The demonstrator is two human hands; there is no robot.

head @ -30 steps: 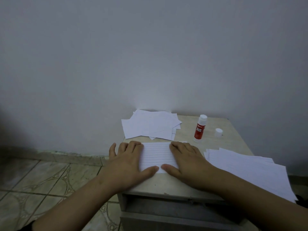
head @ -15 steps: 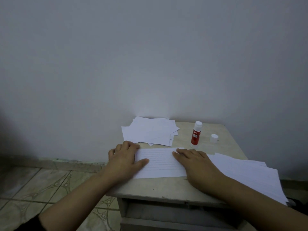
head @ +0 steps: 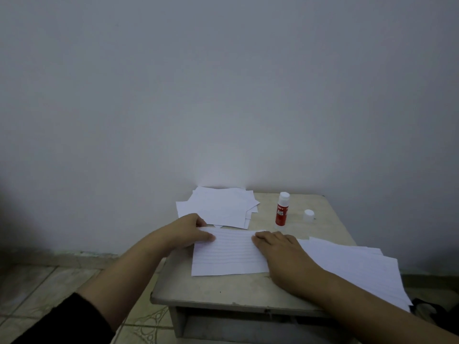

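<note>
In front of the glue stick (head: 282, 209), the lined sheet (head: 228, 256) is lying flat. The left hand (head: 186, 233) is pinching its far left corner; the right hand (head: 280, 254) is pressing it down, fingers straight.

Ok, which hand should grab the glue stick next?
Probably right. The right hand lies flat on the sheet with the glue stick standing just beyond it; the left hand pinches the sheet's far corner.
</note>
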